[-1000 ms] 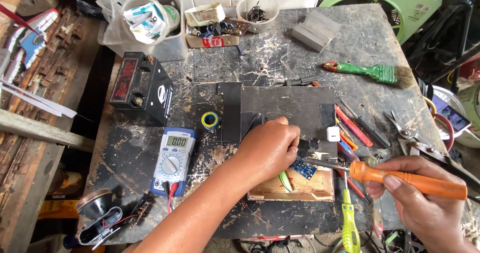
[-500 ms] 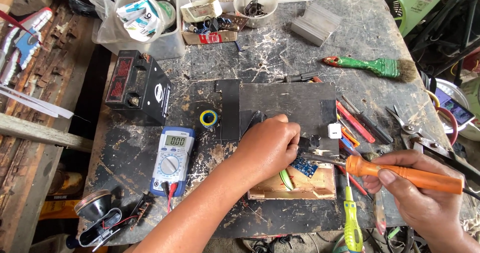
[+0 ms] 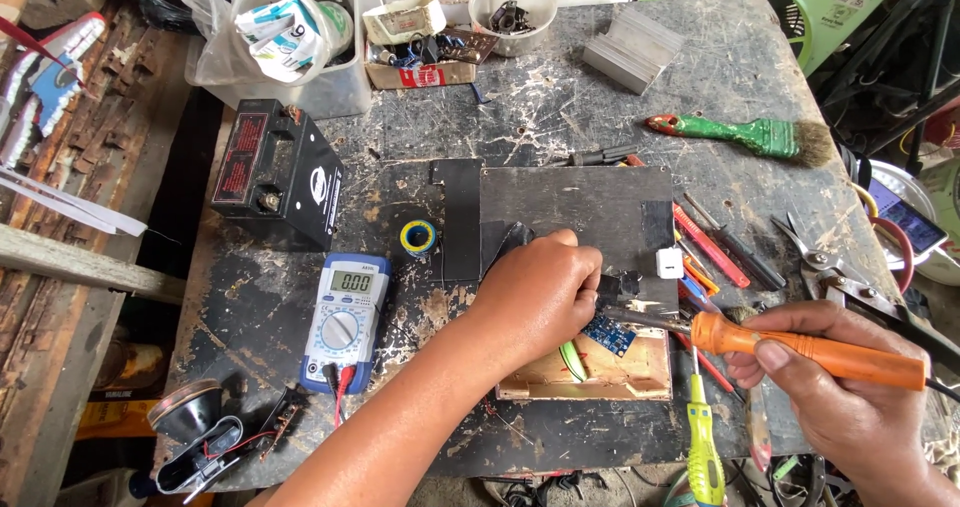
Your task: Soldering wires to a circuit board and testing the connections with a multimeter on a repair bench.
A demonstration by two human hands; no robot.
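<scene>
- Small blue circuit board (image 3: 610,335): lower centre of the frame, lying on a wooden block (image 3: 620,372), just beside the left hand's fingers.
- Soldering iron (image 3: 800,352): orange handle at lower right, its metal tip pointing left to the small black part (image 3: 622,285) above the board.
- Right hand (image 3: 850,387): closed around the iron's handle in a pen-like grip.
- Left hand (image 3: 535,292): centre of frame, curled knuckles-up, pressing on the work; whether it pinches anything cannot be told.
- Step in hand, as judged: soldering a joint, which calls for a steady tip.
- Dark mat (image 3: 575,207): above the hands.
- Digital multimeter (image 3: 343,317): left of centre.
- Black battery (image 3: 275,172): upper left.
- Green-handled brush (image 3: 745,132): upper right of the tabletop (image 3: 560,107).
</scene>
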